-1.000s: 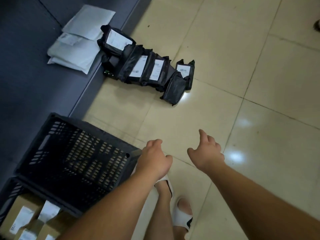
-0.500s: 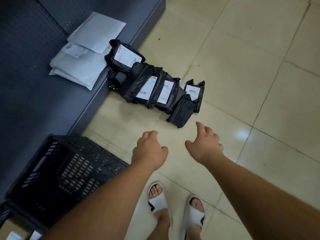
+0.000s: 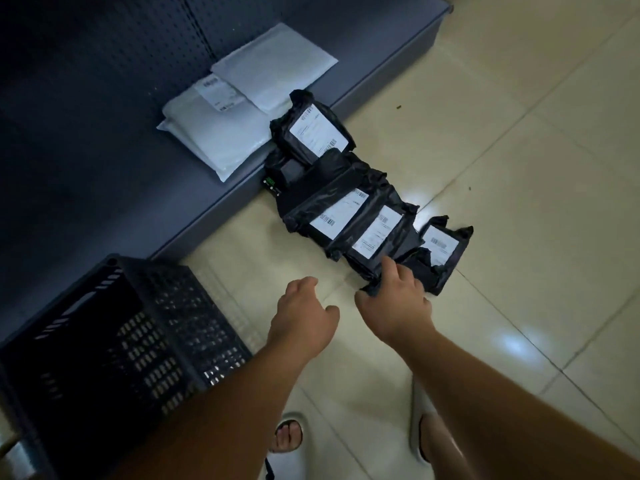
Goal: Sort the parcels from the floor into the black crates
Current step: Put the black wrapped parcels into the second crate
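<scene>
R hand (image 3: 394, 303) grips the near corner of the closest black parcel (image 3: 420, 271), fingers (image 3: 389, 271) curled over its edge. L hand (image 3: 303, 315) hovers just beside, fingers loosely curled, holding nothing. Row of black parcels (image 3: 346, 209) lies on the floor (image 3: 519, 168), running from the shelf edge (image 3: 207, 216) toward the hands. Black crate (image 3: 156, 306) sits at L, near the shelf base; bare tile to the R. White mailers (image 3: 242, 109) lie on the shelf.

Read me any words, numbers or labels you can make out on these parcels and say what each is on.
No text can be read.
Black parcels: white shipping labels with barcodes, print too small and blurred.
White mailers: one label, print blurred.
Black crate: no visible lettering.
</scene>
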Motion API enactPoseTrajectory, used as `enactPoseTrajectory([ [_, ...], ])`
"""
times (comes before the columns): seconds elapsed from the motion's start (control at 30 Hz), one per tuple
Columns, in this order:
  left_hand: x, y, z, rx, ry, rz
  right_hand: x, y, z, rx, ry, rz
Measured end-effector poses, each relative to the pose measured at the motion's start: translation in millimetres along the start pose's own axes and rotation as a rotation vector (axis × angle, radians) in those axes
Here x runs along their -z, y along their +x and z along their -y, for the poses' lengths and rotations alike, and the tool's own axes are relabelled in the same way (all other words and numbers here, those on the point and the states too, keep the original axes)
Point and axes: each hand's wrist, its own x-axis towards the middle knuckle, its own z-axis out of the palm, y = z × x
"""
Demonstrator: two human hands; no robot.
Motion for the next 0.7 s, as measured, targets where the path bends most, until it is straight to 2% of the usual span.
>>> enactPoseTrajectory([
  [0.23, -29.9, 73.5, -14.7, 0.018, -0.15, -0.092, -13.6, 87.8, -10.1, 0.322, -0.053, -0.08],
  [0.57, -50.6, 142.1, 36.1, 0.018, -0.367, -0.245, -30.8, 187.8, 18.3, 0.525, -0.248, -0.267],
  [0.7, -43.5, 189.4, 51.2, -0.025, -0.455, -0.36, -48.7, 226.3, 47.9, 0.554, -0.109, -0.413],
])
